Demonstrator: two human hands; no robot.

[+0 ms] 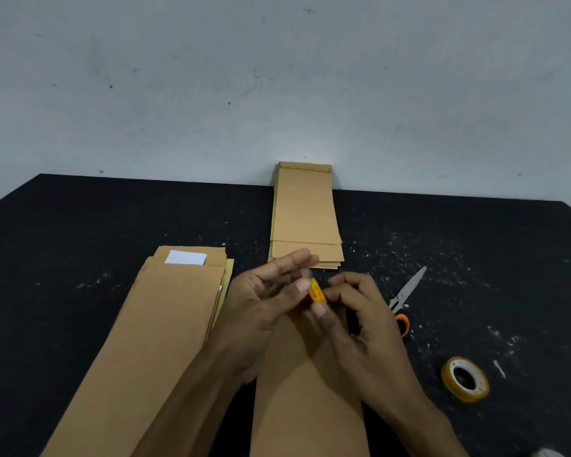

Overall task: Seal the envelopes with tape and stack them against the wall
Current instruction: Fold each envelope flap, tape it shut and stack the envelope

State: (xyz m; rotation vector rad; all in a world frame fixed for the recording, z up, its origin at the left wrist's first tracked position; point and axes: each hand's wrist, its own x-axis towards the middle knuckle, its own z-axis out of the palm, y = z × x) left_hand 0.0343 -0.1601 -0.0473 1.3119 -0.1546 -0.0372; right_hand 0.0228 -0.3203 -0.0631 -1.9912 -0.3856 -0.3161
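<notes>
While small tape roll is pinched between both hands above envelope at bench near edge, loose strip risks being folded onto itself; sealed stack leant at wall edge.

Beyond the fingers we see a pale grey-white wall filling the upper part of the view — matte, scuffed, dotted with small dark marks and faint scratches. It meets the far edge of a black counter that runs across the whole width. We notice the counter's surface is dull and speckled with whitish flecks and smears, thickest to the right of the fingers. The light is dim and even — no hard shadows.
</notes>
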